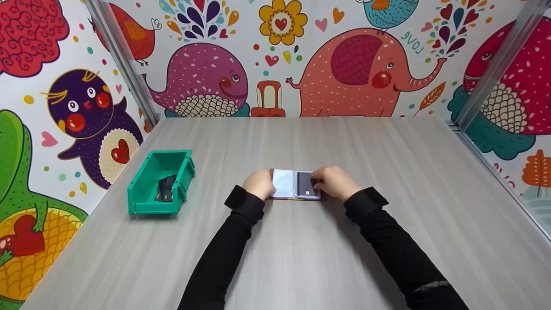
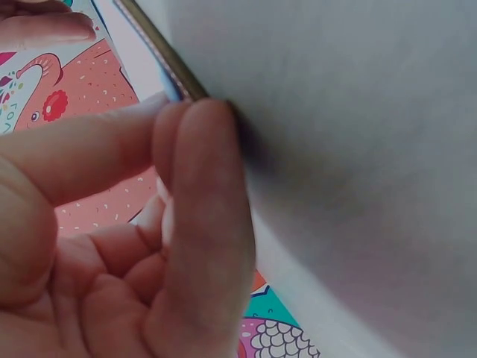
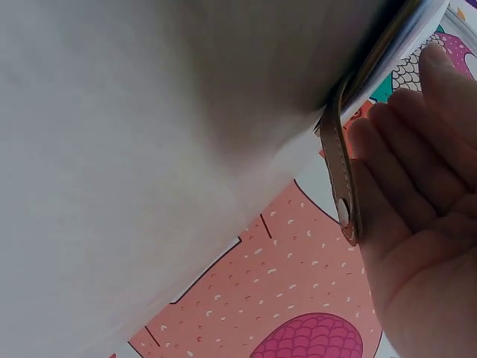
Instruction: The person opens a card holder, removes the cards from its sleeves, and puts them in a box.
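A small brown-edged card holder lies spread on the table with clear sleeves showing. Its left page looks pale, while a dark card with a small chip lies on the right page. My left hand pinches the holder's left edge between thumb and fingers; the left wrist view shows the edge in that pinch. At the right side, my right hand touches the dark card. Its fingers look loosely bent in the right wrist view, beside a brown strap with a metal snap.
A green open bin stands to the left on the table, with several dark cards inside. Patterned panels with cartoon animals and metal posts bound the table at the back and sides.
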The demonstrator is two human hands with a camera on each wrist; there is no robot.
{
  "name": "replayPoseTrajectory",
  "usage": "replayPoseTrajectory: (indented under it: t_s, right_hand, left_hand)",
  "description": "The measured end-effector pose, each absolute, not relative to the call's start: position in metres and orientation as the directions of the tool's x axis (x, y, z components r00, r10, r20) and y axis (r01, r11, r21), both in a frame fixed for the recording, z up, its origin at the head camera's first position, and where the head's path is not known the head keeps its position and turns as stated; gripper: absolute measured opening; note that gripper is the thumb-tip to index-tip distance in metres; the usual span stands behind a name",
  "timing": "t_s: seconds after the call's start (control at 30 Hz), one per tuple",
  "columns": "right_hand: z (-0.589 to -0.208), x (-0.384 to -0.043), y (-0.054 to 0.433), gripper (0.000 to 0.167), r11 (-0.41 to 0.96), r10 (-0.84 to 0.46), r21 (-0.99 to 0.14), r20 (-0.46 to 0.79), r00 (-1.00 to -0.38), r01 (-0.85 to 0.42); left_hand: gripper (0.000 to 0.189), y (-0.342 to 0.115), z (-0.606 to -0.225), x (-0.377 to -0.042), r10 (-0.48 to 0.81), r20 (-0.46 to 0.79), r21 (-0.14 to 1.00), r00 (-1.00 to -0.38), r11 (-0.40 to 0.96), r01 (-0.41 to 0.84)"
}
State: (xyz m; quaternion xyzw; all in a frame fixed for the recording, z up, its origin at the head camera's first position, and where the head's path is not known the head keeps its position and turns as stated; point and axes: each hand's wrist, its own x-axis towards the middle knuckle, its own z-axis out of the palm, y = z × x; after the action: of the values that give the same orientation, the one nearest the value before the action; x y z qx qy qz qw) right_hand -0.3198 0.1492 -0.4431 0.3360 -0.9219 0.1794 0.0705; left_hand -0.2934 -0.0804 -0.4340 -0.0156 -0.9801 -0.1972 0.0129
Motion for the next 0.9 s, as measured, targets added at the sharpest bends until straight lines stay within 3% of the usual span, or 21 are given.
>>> replayPoseTrajectory:
  t_s: [0.17, 0.9]
  right_hand:
    - [-0.4423, -0.3205, 0.1477, 0.010, 0.726, -0.593, -0.264, 0.228, -0.773, -0.635]
    - [-0.4437, -0.3195, 0.1471, 0.011, 0.735, -0.597, -0.253, 0.198, -0.777, -0.629]
  left_hand:
    - [0.022, -0.0803, -0.4336, -0.2928, 0.025, 0.034, 0.396, -0.999, 0.917, 0.036]
    - [0.021, -0.0795, -0.4301, -0.2929, -0.003, 0.002, 0.393, -1.000, 0.920, -0.002]
